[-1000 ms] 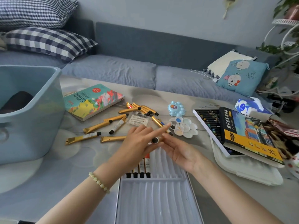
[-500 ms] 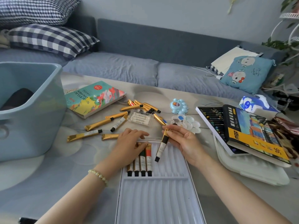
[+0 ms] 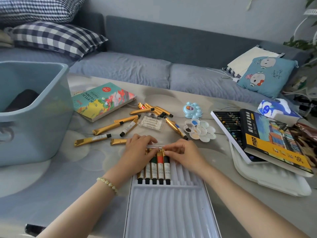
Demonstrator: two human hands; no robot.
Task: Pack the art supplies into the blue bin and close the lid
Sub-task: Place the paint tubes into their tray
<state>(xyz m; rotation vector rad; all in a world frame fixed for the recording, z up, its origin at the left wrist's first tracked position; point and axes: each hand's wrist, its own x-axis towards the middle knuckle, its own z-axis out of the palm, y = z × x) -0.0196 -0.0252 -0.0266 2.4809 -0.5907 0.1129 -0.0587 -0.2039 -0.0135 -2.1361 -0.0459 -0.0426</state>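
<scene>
Five paint tubes (image 3: 160, 166) sit in the tray (image 3: 171, 203), perhaps twelve lying loose.

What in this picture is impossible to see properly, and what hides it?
Head view, blue bin: cut off by the left edge; its lid is not in view.
Dark thing inside the bin: mostly hidden by its wall.
Paint tubes: far ends covered by the left hand and right hand.
Tube labels: too small to read.

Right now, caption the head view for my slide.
Left hand rests on tubes in the tray while right hand pinches a fifth tube into place; loose tubes lie near the bin.
</scene>
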